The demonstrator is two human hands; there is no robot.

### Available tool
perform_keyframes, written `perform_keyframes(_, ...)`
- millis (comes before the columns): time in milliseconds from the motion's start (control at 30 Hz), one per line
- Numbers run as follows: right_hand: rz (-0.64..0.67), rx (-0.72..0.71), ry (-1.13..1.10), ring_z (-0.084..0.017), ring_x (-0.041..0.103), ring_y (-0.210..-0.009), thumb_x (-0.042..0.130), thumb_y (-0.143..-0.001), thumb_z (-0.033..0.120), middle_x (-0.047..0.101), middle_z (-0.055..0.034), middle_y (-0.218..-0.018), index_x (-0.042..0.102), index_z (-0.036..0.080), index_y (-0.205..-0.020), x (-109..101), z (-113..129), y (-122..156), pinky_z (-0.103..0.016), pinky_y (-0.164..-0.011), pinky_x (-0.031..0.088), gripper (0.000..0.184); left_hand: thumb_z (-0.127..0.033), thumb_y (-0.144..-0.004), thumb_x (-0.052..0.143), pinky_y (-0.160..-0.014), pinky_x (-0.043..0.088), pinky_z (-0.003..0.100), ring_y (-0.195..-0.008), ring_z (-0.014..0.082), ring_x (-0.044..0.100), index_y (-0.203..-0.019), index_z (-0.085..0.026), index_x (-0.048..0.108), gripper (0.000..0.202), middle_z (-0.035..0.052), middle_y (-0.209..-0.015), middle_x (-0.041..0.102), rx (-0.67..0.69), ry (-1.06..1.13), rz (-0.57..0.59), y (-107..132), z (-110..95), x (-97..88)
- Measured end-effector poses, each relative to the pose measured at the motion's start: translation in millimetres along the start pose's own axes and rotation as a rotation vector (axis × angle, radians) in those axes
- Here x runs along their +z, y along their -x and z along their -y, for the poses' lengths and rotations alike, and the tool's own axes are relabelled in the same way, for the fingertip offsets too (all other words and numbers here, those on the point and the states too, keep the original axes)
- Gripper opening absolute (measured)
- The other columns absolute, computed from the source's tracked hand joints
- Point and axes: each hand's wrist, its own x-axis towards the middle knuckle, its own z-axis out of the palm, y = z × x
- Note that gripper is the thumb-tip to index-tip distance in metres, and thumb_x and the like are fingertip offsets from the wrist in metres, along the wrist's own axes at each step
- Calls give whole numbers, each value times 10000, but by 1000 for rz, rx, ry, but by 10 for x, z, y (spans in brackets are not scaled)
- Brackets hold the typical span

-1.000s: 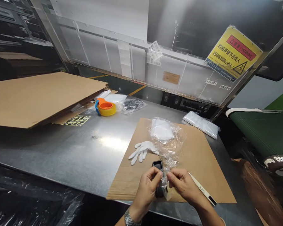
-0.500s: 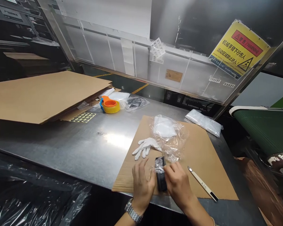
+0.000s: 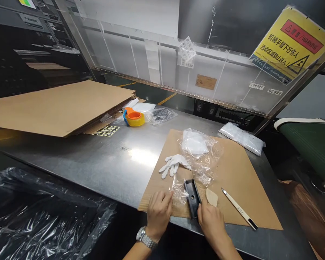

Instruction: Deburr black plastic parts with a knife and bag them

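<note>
Clear film (image 3: 179, 190) shifted from atop the black tray (image 3: 191, 200) to its left side; beige rounded piece (image 3: 211, 197) now visible beside the right hand (image 3: 212, 218). Left hand (image 3: 159, 213): fingers drawn together, pinching the film edge. Right hand: fingers closed round the tray's near end, little gap. Tray sits at the near edge of the cardboard sheet (image 3: 238, 173). Progress, judged: film off the tray top; film not yet released. Containers: tray open-topped, a round hole in its floor, no loose contents seen; clear bag (image 3: 206, 166) beyond it, crumpled, with white folded material (image 3: 193, 142) in or under it, cannot tell which
</note>
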Motion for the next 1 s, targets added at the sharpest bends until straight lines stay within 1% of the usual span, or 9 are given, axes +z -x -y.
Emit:
perform_keyframes(133,69,57,-165,-159,506,-459,256,-920,336,523,-21,-546,465,218,-763,-155,-132,226,-256,-447,335,287,-169,-854,447,-616,399,296,-631,179,517,-887,-202,667,225,22,-629,574,-31,-15,124,136,-29,24)
perform_keyframes(233,197,46,-391,-130,505,-470,247,-922,453,533,1,-601,495,220,-861,-244,-92,441,-223,-428,374,346,-174,-851,432,-638,436,312,-671,196,570,-906,-191,660,236,42,-678,630,-73,25,219,131,-71,20)
perform_keyframes(333,435,96,-717,-105,476,-426,319,-879,549,501,21,-598,523,212,-847,-200,4,589,-203,-376,364,395,-170,-841,426,-649,482,320,-719,208,622,-924,-192,661,249,59,-750,678,-88,118,338,53,-129,-43)
perform_keyframes(433,526,217,-783,-81,427,-371,334,-857,575,463,39,-578,502,203,-793,-85,38,614,-188,-327,328,413,-131,-820,433,-661,514,289,-750,186,654,-935,-202,670,272,45,-810,707,-72,223,457,-40,-173,-147)
perform_keyframes(567,419,233,-663,-96,422,-374,286,-878,521,424,44,-541,482,204,-767,-6,-21,581,-204,-347,305,389,-157,-839,449,-684,527,241,-781,152,667,-972,-222,665,262,12,-874,722,-48,276,523,-87,-180,-217)
perform_keyframes(700,258,154,-475,-182,532,-534,317,-882,424,508,-15,-564,528,207,-793,-17,-14,607,-283,-533,367,315,-181,-888,382,-735,527,274,-856,177,660,-1029,-186,634,289,62,-949,710,-24,218,448,-15,-212,-166)
perform_keyframes(767,217,108,-400,-238,584,-606,302,-874,391,587,-73,-638,549,202,-829,-10,30,621,-322,-583,379,314,-174,-884,381,-721,522,310,-833,204,651,-1039,-171,628,292,86,-909,702,35,176,417,53,-276,-136)
perform_keyframes(867,182,33,-344,-293,631,-761,322,-843,361,657,-129,-804,572,198,-908,12,98,606,-344,-658,405,306,-158,-850,428,-632,499,323,-695,211,619,-1017,-179,642,272,67,-758,676,190,128,416,156,-413,-137)
perform_keyframes(1000,127,90,-308,-227,638,-595,277,-873,278,648,-55,-638,473,153,-1145,-56,132,506,-277,-558,401,358,-126,-853,409,-570,461,305,-607,187,566,-1022,-169,634,284,50,-675,631,342,74,396,195,-546,-220)
